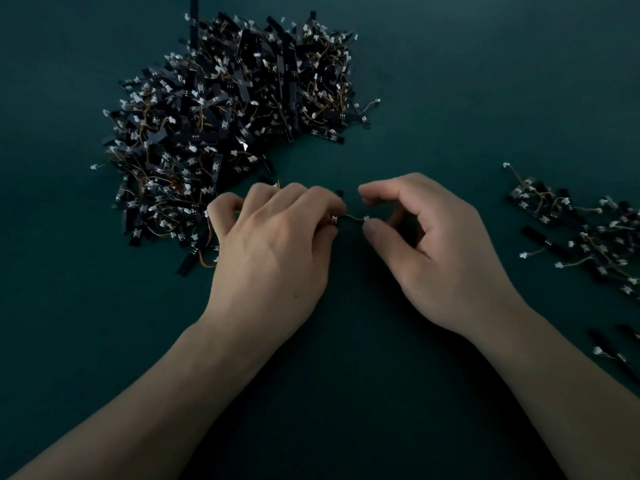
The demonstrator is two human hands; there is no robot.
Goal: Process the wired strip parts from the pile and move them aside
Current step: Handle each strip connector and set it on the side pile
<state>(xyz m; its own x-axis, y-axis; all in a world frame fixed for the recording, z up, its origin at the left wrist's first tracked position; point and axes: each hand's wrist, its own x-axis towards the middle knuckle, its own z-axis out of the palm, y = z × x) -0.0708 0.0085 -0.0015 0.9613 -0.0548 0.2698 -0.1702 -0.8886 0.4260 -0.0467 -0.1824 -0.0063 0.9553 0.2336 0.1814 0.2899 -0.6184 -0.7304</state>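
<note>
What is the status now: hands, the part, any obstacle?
Left hand grips one wired strip part. Right hand open, thumb at its white connector, pinch not closed. Pile upper left, smaller heap right; nothing blocks the hands.

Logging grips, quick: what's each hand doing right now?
Left hand: holding a wired strip part.
Right hand: open, thumb touching its white connector, not pinching.
</note>
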